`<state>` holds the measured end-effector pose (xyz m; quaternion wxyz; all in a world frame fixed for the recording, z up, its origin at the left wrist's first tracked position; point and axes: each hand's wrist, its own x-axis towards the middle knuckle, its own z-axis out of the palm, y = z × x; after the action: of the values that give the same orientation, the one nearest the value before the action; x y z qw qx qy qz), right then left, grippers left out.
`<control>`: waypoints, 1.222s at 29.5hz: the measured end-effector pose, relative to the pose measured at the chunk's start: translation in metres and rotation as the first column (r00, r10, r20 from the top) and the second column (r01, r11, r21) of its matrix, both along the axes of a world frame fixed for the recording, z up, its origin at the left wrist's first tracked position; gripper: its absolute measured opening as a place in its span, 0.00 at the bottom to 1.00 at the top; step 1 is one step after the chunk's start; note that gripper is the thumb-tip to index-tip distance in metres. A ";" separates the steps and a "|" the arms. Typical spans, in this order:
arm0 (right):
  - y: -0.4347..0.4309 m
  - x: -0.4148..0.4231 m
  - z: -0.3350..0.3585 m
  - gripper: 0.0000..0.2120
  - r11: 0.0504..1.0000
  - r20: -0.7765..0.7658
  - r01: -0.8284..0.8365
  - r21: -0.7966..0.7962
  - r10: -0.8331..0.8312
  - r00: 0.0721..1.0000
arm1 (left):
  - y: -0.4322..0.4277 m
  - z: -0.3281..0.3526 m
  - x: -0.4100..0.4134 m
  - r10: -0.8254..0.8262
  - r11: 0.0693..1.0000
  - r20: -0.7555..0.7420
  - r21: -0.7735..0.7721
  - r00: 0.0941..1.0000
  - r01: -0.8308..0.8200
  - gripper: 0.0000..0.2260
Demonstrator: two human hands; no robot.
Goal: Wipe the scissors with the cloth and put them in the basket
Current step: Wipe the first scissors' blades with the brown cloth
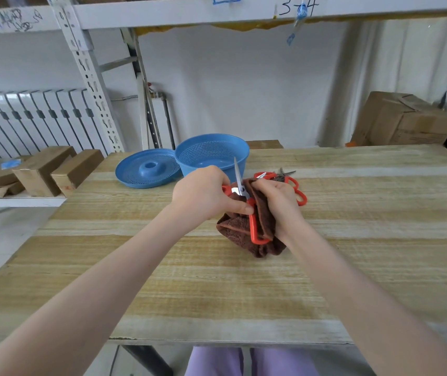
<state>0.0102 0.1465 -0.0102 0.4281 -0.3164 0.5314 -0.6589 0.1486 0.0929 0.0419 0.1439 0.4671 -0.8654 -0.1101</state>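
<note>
1. The left hand curls round the scissors at the pivot, thumb on the red handle. One blade points up and away.
2. The right hand grips the brown cloth, bunched round the scissors' lower handle. The cloth hangs down from both hands to the table.
3. The table's near edge lies well behind the wrists, and its left edge is well out from the left hand. Bare wood spreads on both sides of the hands and back toward the person.
4. The blue basket stands just beyond the left hand, upright, its mouth open. The raised blade shows in front of its wall.
5. A blue perforated lid lies beyond and left of the left hand, touching the basket.
6. More red-handled scissors lie just beyond the right hand, partly hidden by it.
7. Cardboard boxes sit far left on a lower shelf, and a larger carton far right. A white radiator and a metal rack upright stand by the wall.
</note>
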 end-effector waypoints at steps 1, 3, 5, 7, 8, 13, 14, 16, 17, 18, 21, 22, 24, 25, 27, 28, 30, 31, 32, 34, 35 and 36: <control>-0.001 0.001 0.001 0.08 1.000 0.011 0.010 0.010 -0.011 1.000 | 0.001 -0.001 -0.001 0.001 1.000 0.004 -0.017 1.000 0.000 0.28; -0.002 0.002 0.002 0.10 0.999 0.020 0.043 0.027 -0.043 0.999 | 0.002 -0.001 -0.003 0.018 0.999 0.007 -0.049 1.000 -0.018 0.27; -0.002 0.003 0.001 0.10 0.997 0.003 0.073 0.031 -0.073 0.997 | 0.001 0.000 -0.003 0.036 0.998 0.014 -0.056 0.999 -0.036 0.27; -0.001 0.003 -0.001 0.10 0.997 0.002 0.075 0.021 -0.075 0.997 | 0.000 0.001 -0.003 0.036 0.998 0.025 -0.046 0.999 -0.035 0.27; 0.000 0.003 -0.001 0.10 0.997 0.008 0.074 0.016 -0.074 0.997 | 0.000 0.001 -0.003 0.032 0.999 0.027 -0.041 0.999 -0.031 0.27; -0.006 0.002 0.000 0.17 0.995 0.042 0.098 0.029 -0.099 0.994 | 0.002 -0.004 -0.006 0.003 0.997 0.013 -0.079 1.000 -0.002 0.26; -0.007 0.002 0.000 0.19 0.994 0.056 0.101 0.034 -0.103 0.993 | 0.003 -0.005 -0.007 0.009 0.996 0.007 -0.089 1.000 -0.009 0.26; -0.008 0.002 -0.002 0.16 0.993 0.054 0.107 0.045 -0.109 0.993 | 0.002 -0.004 -0.007 0.028 0.996 0.000 -0.081 1.000 -0.028 0.26; -0.007 0.000 -0.004 0.13 0.994 0.045 0.095 0.049 -0.097 0.994 | 0.001 -0.004 -0.006 0.038 0.997 -0.004 -0.069 0.999 -0.038 0.27; -0.005 -0.001 -0.004 0.10 0.996 0.039 0.072 0.048 -0.074 0.997 | 0.000 -0.003 -0.005 0.046 0.997 -0.010 -0.059 0.999 -0.047 0.27; -0.005 -0.003 -0.003 0.08 0.999 0.058 0.019 0.028 -0.021 0.998 | 0.001 -0.002 -0.005 0.046 0.997 -0.030 -0.062 0.999 -0.047 0.28; -0.005 -0.004 -0.002 0.07 0.999 0.092 0.032 0.035 -0.035 0.995 | 0.003 -0.003 -0.007 0.035 0.997 -0.029 -0.069 0.999 -0.037 0.28; -0.010 -0.005 0.001 0.08 0.997 0.183 0.044 0.062 -0.055 0.981 | 0.006 -0.003 -0.009 0.030 0.995 -0.036 -0.093 0.999 -0.033 0.28; -0.011 -0.006 0.002 0.10 0.997 0.216 0.020 0.078 -0.036 0.976 | 0.006 -0.002 -0.009 0.037 0.994 -0.040 -0.102 0.999 -0.041 0.27; -0.010 -0.008 0.002 0.12 0.990 0.248 -0.091 0.111 0.062 0.967 | 0.004 -0.001 -0.007 0.055 0.992 -0.038 -0.108 0.998 -0.058 0.27; -0.009 -0.008 0.002 0.12 0.981 0.250 -0.141 0.131 0.105 0.963 | 0.003 -0.001 -0.005 0.061 0.992 -0.034 -0.108 0.998 -0.064 0.27; -0.007 -0.010 0.000 0.16 0.973 0.239 -0.164 0.163 0.123 0.963 | 0.003 -0.002 -0.004 0.063 0.993 -0.028 -0.097 0.998 -0.066 0.28; -0.008 -0.010 -0.001 0.16 0.975 0.233 -0.148 0.167 0.107 0.967 | 0.004 -0.003 -0.004 0.059 0.994 -0.032 -0.094 0.998 -0.062 0.28; -0.009 -0.011 -0.001 0.15 0.978 0.228 -0.127 0.165 0.087 0.970 | 0.005 -0.005 -0.006 0.053 0.994 -0.039 -0.094 0.998 -0.056 0.28; -0.011 -0.011 0.001 0.11 0.982 0.237 -0.107 0.155 0.068 0.969 | 0.007 -0.007 -0.008 0.048 0.994 -0.043 -0.100 0.998 -0.052 0.28; -0.011 -0.010 0.001 0.11 0.981 0.263 -0.120 0.152 0.077 0.962 | 0.007 -0.006 -0.008 0.054 0.993 -0.036 -0.104 0.998 -0.058 0.27; -0.011 -0.010 0.001 0.11 0.978 0.297 -0.146 0.150 0.096 0.950 | 0.006 -0.005 -0.009 0.061 0.992 -0.026 -0.110 0.998 -0.064 0.27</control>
<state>0.0002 0.1360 -0.0092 0.5660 -0.2115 0.4975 -0.6225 0.1400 0.0992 0.0366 0.1829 0.4840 -0.8534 -0.0627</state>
